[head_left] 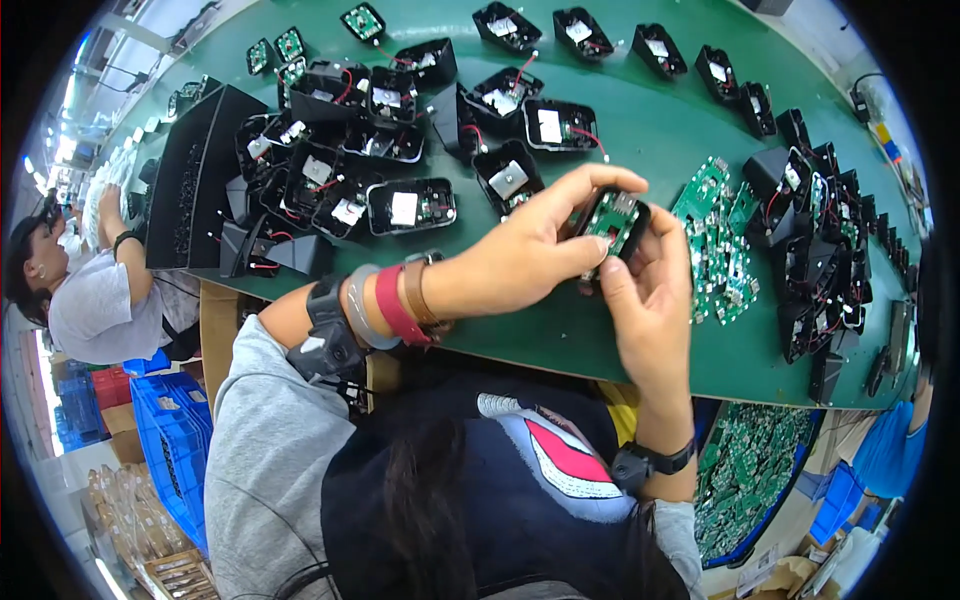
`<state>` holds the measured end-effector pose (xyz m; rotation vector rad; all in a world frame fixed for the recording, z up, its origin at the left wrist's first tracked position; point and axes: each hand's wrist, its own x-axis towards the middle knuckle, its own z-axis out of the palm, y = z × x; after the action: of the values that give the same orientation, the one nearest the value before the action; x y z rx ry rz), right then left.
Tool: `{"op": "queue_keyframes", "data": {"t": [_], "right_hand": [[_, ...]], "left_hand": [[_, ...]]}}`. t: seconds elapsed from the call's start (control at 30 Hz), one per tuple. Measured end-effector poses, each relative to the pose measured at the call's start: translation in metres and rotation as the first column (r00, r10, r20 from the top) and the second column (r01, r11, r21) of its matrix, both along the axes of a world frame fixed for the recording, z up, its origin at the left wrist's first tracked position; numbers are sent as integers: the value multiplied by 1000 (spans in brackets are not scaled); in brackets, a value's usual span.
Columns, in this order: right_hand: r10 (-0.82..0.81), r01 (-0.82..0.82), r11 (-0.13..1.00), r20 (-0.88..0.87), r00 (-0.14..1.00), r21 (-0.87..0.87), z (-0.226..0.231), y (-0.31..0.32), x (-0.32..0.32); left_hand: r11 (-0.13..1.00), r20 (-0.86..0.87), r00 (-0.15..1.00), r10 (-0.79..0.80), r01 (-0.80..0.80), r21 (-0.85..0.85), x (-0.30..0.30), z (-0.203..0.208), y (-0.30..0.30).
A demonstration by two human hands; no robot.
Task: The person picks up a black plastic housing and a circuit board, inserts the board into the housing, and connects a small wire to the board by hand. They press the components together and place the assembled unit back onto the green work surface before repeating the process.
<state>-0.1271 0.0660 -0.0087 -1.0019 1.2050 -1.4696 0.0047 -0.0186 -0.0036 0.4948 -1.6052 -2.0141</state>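
Observation:
Both of my hands hold one small black plastic housing over the green table. A green circuit board with a metal port at its far end sits in the housing's opening. My left hand wraps the left side, thumb pressed on the board. My right hand grips the other side, its thumb on the near end of the board and its fingers curled along the wall. The thumbs meet at the board, and the fingers under the housing are partly hidden. Just right of my right hand lies a pile of loose circuit boards.
Several black housings with wires crowd the left, beside a large black box. More housings stack at the right. A bin of circuit boards stands below the table's right edge. A co-worker is at the far left.

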Motion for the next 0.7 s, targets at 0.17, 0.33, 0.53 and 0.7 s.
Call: {"op": "queue_keyframes", "data": {"t": [0.17, 0.33, 0.53, 0.7], "right_hand": [[-36, 35, 997, -8, 999, -74, -4, 2, 10], [16, -41, 995, -263, 965, -93, -1, 41, -20], [-198, 171, 980, -508, 838, -100, -18, 66, -27], [-384, 120, 908, -683, 621, -401, -32, 60, -25]], "left_hand": [[968, 78, 994, 82, -61, -242, 0, 5, 5], [813, 252, 952, 175, 5, -582, 28, 75, -12], [533, 575, 696, 430, 319, -784, 52, 140, -208], [552, 878, 186, 441, 715, -429, 49, 55, -308]]}}
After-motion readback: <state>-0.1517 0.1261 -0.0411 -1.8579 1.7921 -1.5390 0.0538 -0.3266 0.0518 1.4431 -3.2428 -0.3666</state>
